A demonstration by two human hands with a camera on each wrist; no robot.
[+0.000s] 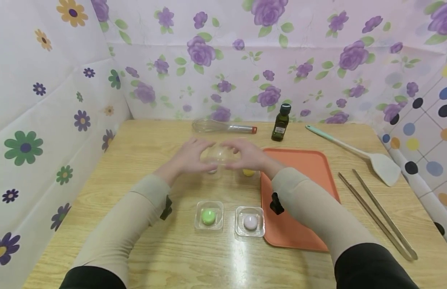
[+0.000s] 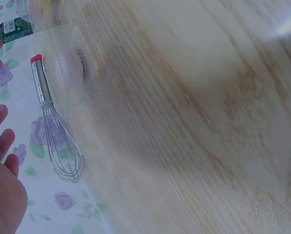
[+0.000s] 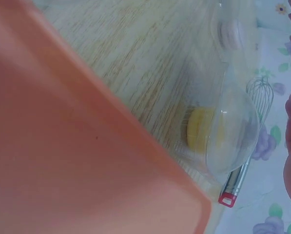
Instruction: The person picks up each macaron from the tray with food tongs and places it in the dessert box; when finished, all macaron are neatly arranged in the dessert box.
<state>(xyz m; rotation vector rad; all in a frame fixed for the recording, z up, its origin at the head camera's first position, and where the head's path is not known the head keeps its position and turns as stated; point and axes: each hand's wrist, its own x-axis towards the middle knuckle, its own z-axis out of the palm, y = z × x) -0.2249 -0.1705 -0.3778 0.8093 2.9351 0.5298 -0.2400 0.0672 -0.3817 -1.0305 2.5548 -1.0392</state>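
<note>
My left hand (image 1: 190, 155) and right hand (image 1: 247, 154) face each other above the table, holding a clear plastic dome lid (image 1: 220, 154) between their curved fingers. Under the right hand is a yellow macaron (image 1: 248, 172); the right wrist view shows it in a clear container with a domed cover (image 3: 240, 136). A whitish macaron (image 1: 212, 171) lies partly hidden below the left hand, inside clear plastic in the left wrist view. Nearer the front, a green macaron (image 1: 208, 216) and a pale purple macaron (image 1: 250, 222) sit in uncovered clear square trays.
An orange tray (image 1: 299, 237) lies right of the containers, under my right forearm. Behind the hands are a whisk (image 1: 223, 127) and a dark bottle (image 1: 280, 124). Metal tongs (image 1: 382, 216) and a white spatula (image 1: 384, 166) lie at the right. Patterned cloth walls (image 1: 237, 80) enclose the table.
</note>
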